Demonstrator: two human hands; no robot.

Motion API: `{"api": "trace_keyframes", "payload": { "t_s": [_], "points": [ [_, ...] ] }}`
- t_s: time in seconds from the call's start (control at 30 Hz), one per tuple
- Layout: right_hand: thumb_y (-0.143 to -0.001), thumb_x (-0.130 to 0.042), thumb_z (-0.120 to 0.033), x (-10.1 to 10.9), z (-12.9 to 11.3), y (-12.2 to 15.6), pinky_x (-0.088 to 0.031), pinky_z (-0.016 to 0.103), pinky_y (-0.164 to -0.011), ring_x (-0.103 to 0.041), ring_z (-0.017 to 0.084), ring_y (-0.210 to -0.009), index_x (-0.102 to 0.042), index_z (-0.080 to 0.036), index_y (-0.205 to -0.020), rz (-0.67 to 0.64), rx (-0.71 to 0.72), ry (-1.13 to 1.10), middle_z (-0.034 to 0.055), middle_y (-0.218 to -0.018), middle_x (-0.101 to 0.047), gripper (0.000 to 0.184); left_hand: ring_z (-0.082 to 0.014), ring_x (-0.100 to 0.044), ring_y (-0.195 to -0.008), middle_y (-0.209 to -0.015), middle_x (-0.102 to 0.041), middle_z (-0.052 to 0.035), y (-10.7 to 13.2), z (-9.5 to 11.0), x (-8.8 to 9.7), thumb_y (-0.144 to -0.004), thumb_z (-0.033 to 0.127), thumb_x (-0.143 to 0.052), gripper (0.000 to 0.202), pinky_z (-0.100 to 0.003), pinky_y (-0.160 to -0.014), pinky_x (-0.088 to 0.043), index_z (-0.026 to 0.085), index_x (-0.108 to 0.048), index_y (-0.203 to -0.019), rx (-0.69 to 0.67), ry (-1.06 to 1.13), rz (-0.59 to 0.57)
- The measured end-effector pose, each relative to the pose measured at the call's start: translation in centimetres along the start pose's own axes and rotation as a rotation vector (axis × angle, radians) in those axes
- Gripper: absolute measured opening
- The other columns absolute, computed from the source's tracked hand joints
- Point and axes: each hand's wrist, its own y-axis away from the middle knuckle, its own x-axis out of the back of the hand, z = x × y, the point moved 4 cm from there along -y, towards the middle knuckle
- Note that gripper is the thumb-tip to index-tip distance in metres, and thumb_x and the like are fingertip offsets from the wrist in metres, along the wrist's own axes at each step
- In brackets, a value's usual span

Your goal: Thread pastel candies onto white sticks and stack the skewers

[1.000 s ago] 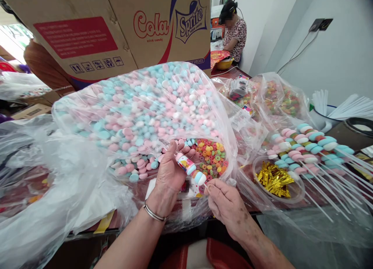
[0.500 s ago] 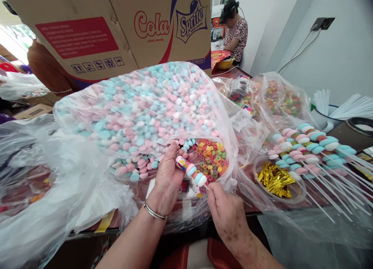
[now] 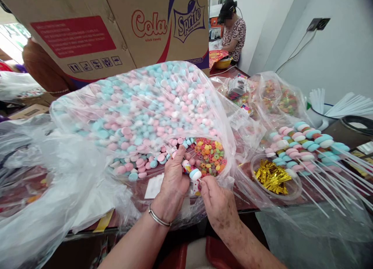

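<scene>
My left hand [image 3: 173, 179] is closed round the candies of a candy skewer [image 3: 192, 172], a stack of pink, blue and white discs with a coloured ring piece. My right hand [image 3: 214, 199] pinches the skewer's thin white stick from below. Both hands sit at the mouth of a big clear bag of pink, blue and white marshmallow discs [image 3: 140, 109]. Just beyond the fingers lies a heap of small coloured ring candies [image 3: 210, 154] inside the bag's opening.
Finished candy skewers [image 3: 303, 146] lie piled at the right, sticks pointing right. A clear bowl of gold twist ties [image 3: 272, 177] stands before them. A cardboard box [image 3: 116, 28] rises behind the bag. Loose plastic sheeting [image 3: 49, 191] covers the left. Another person [image 3: 233, 32] sits far back.
The skewer has been drawn closer to my left palm and tilted more upright. My right hand has moved up and left, nearer the left hand.
</scene>
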Motion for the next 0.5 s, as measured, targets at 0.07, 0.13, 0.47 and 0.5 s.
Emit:
{"api": "trace_keyframes", "payload": {
  "t_s": [0.07,0.13,0.47,0.5],
  "points": [
    [-0.100,-0.034,-0.029,-0.3,0.1,-0.6,-0.031,0.024,-0.047,-0.052,0.013,-0.047,-0.054,-0.020,-0.079,-0.096,-0.112,-0.197,-0.0005,-0.056,-0.056,0.031,-0.0072,-0.052,-0.041,-0.054,-0.056,0.0054,0.5,-0.5,-0.4,-0.081,0.024,-0.079,0.027,-0.022,-0.051,-0.053,0.015,-0.056,-0.070,-0.014,-0.027,-0.040],
    [-0.101,-0.032,-0.035,-0.7,0.1,-1.0,-0.034,0.023,-0.045,-0.048,0.012,-0.047,-0.048,-0.022,-0.076,-0.197,-0.225,-0.410,-0.0039,-0.055,-0.049,0.032,-0.0072,-0.053,-0.042,-0.054,-0.057,0.0052,0.8,-0.7,-0.6,-0.077,0.025,-0.082,0.028,-0.022,-0.053,-0.054,0.014,-0.057,-0.069,-0.027,-0.026,-0.060],
    [-0.100,-0.040,-0.017,1.0,-0.3,-0.5,-0.035,0.026,-0.052,-0.060,0.014,-0.050,-0.062,-0.015,-0.086,0.104,0.214,0.151,0.0011,-0.060,-0.065,0.026,-0.0184,-0.070,-0.059,-0.066,-0.070,-0.0033,-0.2,3.0,-0.1,-0.078,0.020,-0.079,0.014,-0.029,-0.058,-0.059,0.012,-0.067,-0.079,-0.136,-0.077,-0.011],
    [-0.100,-0.042,-0.015,1.0,-0.4,-0.3,-0.035,0.026,-0.053,-0.061,0.014,-0.051,-0.062,-0.015,-0.086,0.124,0.241,0.192,0.0009,-0.060,-0.065,0.025,-0.0181,-0.069,-0.057,-0.064,-0.070,-0.0031,-0.3,3.2,-0.1,-0.078,0.017,-0.078,0.011,-0.029,-0.057,-0.059,0.011,-0.068,-0.078,-0.145,-0.079,-0.002]
  ]
}}
